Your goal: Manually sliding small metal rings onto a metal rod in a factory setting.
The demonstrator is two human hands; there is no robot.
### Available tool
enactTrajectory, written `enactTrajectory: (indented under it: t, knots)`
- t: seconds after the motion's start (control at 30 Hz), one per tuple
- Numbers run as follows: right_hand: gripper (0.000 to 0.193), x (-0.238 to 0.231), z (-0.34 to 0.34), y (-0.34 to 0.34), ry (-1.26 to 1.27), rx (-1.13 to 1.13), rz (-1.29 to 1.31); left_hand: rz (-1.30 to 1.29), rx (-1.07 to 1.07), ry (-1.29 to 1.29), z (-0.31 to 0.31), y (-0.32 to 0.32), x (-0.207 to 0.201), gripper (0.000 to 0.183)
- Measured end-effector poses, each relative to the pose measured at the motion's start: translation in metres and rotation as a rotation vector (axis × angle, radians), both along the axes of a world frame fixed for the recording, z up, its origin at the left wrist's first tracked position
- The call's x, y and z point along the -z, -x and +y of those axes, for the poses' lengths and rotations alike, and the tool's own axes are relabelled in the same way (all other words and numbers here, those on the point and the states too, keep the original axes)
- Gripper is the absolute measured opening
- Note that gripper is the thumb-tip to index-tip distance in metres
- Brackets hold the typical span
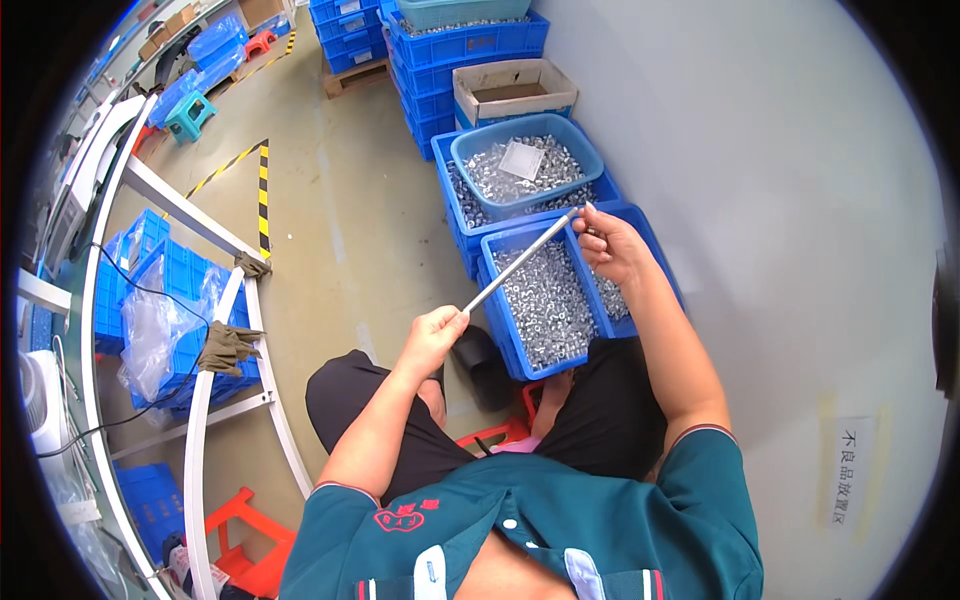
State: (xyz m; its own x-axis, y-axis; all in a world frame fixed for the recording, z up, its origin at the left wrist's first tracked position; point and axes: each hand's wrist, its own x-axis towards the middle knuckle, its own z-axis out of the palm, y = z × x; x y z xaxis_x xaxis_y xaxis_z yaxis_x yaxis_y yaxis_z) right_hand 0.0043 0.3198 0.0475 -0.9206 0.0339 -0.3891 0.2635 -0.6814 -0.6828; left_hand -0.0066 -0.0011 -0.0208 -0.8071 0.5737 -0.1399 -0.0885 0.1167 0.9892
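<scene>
My left hand (435, 338) is closed round the lower end of a thin, straight metal rod (520, 262). The rod slants up and away to the right, over a blue bin (512, 338) full of small silvery metal parts (545, 300). At its far tip is my right hand (612, 245), thumb and forefinger pinched together and the other fingers curled in. Something small and metallic seems to lie in those fingers, too small to name. Below this hand, more of the same parts fill a second compartment (612, 298), partly hidden by my forearm.
Behind the bins, a light-blue basin (465, 190) of metal parts carries a white card (521, 160). An open carton (515, 90) and stacked blue crates (425, 75) stand farther back. A white-framed bench (200, 440) is on my left, a grey wall (760, 200) on my right.
</scene>
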Motion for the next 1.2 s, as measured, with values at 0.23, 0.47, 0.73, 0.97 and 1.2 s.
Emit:
enactTrajectory:
  t: [0.23, 0.47, 0.73, 0.97, 1.2]
  knots:
    - [0.025, -0.004, -0.008, 0.0, 0.059, 0.026, 0.015, 0.004, 0.016, -0.014, -0.003, -0.001, 0.003, 0.026]
    - [0.03, -0.011, -0.011, 0.0, -0.018, -0.007, 0.023, 0.028, 0.023, 0.048, -0.003, 0.0, 0.005, 0.026]
    - [0.023, -0.025, -0.016, -0.002, -0.456, -0.032, 0.002, 0.072, -0.003, 0.072, -0.005, 0.0, 0.005, 0.027]
    - [0.025, -0.022, -0.028, -0.007, -0.366, -0.183, 0.008, 0.087, 0.007, 0.1, 0.0, 0.001, 0.002, 0.028]
    - [0.016, 0.005, -0.067, -0.025, -0.818, -0.379, -0.046, -0.048, -0.002, 0.095, 0.019, 0.01, 0.011, 0.033]
